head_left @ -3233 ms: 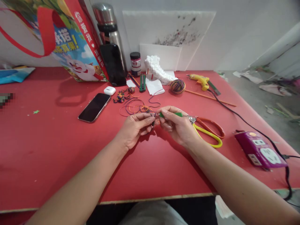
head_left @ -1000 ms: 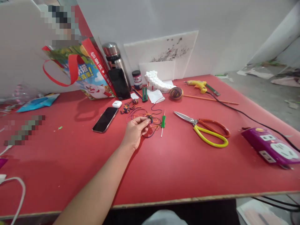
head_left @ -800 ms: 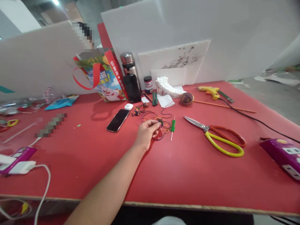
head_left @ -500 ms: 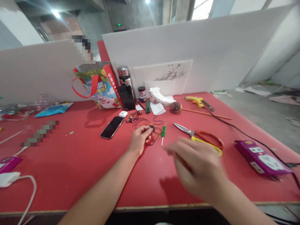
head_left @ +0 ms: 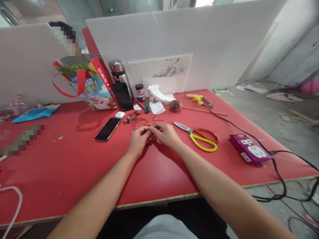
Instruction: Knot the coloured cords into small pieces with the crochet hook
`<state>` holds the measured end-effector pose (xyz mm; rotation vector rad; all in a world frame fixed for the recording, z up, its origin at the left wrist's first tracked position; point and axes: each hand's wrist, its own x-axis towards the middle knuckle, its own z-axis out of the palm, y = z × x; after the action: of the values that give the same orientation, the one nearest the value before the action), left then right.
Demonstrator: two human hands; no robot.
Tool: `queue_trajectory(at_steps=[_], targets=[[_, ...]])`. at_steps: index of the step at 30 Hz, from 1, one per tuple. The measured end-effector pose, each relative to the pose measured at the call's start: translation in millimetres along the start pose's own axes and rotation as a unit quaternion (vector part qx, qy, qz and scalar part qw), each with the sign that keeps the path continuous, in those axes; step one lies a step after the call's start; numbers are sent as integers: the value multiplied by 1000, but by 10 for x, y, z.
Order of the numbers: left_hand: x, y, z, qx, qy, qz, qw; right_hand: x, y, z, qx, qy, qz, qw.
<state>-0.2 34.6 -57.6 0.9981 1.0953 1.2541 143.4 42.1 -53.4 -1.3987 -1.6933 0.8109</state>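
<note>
Both my hands meet over a tangle of coloured cords (head_left: 140,124) on the red table (head_left: 74,166). My left hand (head_left: 138,141) has its fingers curled and pinched on the cords. My right hand (head_left: 166,135) is closed too, its fingertips against the left hand's at the same bundle. What the right hand's fingers grip is hidden under them. The green-handled tool seen earlier is out of sight beneath my hands.
Yellow-and-orange scissors (head_left: 199,136) lie right of my hands. A purple power strip (head_left: 249,153) with black cable is further right. A phone (head_left: 107,129), white earbud case (head_left: 120,115), yarn ball (head_left: 175,105), glue gun (head_left: 195,98), flask (head_left: 119,77) and printed bag (head_left: 84,83) stand behind. A person sits beyond the left partition.
My right hand left the green tool on the table, went out of view, then came back and joined my left hand at the cords. My head rose, then tilted back down.
</note>
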Motion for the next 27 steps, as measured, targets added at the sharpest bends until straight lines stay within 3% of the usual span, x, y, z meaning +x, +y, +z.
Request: queue_trajectory(at_steps=[8,16,23,27], targets=[[-44,3,30,25,-14,6,1000,57,142,63,127,2,36,991],[-50,-10,-51,31,-2,30,999,33,145,50,267,-22,93,959],[26,-35,-136,70,39,67,995,23,120,-26,333,-62,126,933],[20,23,-170,129,91,147,976,16,89,-29,351,-64,129,925]])
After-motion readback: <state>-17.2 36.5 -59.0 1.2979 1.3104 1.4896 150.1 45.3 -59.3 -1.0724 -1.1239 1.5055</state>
